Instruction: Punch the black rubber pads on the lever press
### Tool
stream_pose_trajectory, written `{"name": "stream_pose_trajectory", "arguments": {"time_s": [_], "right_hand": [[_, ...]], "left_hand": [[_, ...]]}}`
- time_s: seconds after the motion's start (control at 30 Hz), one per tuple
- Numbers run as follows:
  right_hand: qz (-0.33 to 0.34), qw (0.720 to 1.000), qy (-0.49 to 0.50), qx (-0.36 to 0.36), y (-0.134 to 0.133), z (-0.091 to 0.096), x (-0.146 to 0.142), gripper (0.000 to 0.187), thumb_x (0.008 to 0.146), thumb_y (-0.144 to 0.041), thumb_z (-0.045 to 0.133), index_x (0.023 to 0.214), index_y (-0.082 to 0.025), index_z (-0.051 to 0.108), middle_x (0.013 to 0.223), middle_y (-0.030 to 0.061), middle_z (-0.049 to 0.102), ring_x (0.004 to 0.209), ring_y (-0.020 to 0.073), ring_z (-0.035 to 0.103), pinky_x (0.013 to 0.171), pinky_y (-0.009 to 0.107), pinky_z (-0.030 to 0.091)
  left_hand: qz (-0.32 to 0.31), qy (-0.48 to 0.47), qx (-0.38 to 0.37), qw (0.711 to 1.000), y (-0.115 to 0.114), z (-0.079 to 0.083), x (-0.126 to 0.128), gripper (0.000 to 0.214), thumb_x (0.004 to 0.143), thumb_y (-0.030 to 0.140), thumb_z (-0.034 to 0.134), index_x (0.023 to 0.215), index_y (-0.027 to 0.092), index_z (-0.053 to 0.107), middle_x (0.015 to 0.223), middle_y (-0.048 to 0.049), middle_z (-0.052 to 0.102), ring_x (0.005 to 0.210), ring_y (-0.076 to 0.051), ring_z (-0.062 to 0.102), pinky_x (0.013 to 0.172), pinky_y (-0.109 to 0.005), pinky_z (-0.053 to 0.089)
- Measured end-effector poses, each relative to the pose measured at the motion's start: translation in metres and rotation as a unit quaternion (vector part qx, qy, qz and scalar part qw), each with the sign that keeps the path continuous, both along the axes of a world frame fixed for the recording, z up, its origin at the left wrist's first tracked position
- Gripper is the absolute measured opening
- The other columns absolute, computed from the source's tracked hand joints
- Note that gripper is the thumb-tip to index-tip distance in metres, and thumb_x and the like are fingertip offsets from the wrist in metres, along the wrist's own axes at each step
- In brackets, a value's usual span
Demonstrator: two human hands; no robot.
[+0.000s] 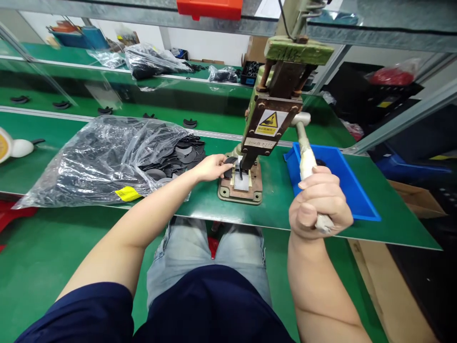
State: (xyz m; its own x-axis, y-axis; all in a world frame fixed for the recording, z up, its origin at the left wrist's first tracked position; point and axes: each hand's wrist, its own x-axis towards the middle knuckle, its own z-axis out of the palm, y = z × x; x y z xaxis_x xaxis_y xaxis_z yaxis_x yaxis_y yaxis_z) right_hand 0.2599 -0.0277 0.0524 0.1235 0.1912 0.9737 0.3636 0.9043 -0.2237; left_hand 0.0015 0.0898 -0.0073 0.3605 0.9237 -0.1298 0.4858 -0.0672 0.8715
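— Nearest us: our own lap, dark blue shirt [214, 305] and pale jeans [185, 252], seated at the edge of the green desk [200, 200]. Item one?

— Right hand [319, 202], grip closed in a fist round the white wrapped lever handle [306, 159], which slants up to the press [274, 105].

— We log the press as a green and brown hand press, upright on a metal base [240, 188], with a yellow warning sticker [270, 121] on its front.

— Item two: left hand [214, 166], arm stretched across the desk, fingertips pinched on a small black flat part [230, 161]. That part sits at the press base, just under the ram (its far end is hidden by the ram, so we cannot tell how far in it reaches).

— Left of that hand?

— A clear plastic bag [96, 162] lying on its side, full of black flat pieces, some spilling out of its mouth [182, 155] near the left wrist. It bears a yellow label [127, 194].

— Right of the press?

— A blue tray [342, 186] on the desk, just behind the right hand, something dark [320, 163] inside it, mostly hidden by the handle.

— Beyond?

— A second green desk level [107, 109] with a few loose black pieces [190, 123], more bags [150, 62] farther back, and an orange box [210, 8] overhead.
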Motion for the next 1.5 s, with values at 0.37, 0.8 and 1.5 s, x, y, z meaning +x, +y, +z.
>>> {"name": "stream_pose_trajectory", "arguments": {"time_s": [0.37, 0.8, 1.5], "right_hand": [[-0.026, 1.0, 0.014, -0.002, 0.0, -0.001, -0.002, 0.043, 0.094, -0.047, 0.072, 0.064, -0.024, 0.051, 0.058, -0.0064, 0.053, 0.068, 0.0129, 0.064, 0.101, 0.057, 0.059], [-0.029, 0.998, 0.041, 0.034, 0.008, -0.002, -0.012, 0.024, 0.097, -0.039, 0.066, 0.076, -0.028, 0.064, 0.061, -0.0049, 0.044, 0.07, 0.0139, 0.064, 0.096, 0.052, 0.056], [-0.001, 0.994, 0.092, -0.065, 0.044, 0.078, 0.004, 0.053, 0.102, -0.055, 0.057, 0.145, -0.023, 0.059, 0.138, 0.01, 0.064, 0.127, 0.0203, 0.07, 0.109, 0.041, 0.058]], "left_hand": [[-0.012, -0.059, -0.031, 0.998, 0.014, -0.017, 0.011, 0.027, 0.096, 0.038, 0.076, 0.087, 0.018, 0.061, 0.065, 0.0016, 0.066, 0.057, -0.012, 0.064, 0.053, -0.02, 0.043], [-0.028, -0.063, -0.188, 0.98, 0.029, -0.006, 0.013, 0.035, 0.093, 0.038, 0.085, 0.081, 0.019, 0.058, 0.053, 0.0023, 0.061, 0.043, -0.01, 0.061, 0.041, -0.017, 0.035], [0.055, -0.141, -0.209, 0.966, -0.01, 0.008, 0.012, 0.034, 0.098, 0.042, 0.08, 0.087, 0.017, 0.059, 0.065, -0.0023, 0.072, 0.047, -0.011, 0.066, 0.047, -0.017, 0.048]]}}
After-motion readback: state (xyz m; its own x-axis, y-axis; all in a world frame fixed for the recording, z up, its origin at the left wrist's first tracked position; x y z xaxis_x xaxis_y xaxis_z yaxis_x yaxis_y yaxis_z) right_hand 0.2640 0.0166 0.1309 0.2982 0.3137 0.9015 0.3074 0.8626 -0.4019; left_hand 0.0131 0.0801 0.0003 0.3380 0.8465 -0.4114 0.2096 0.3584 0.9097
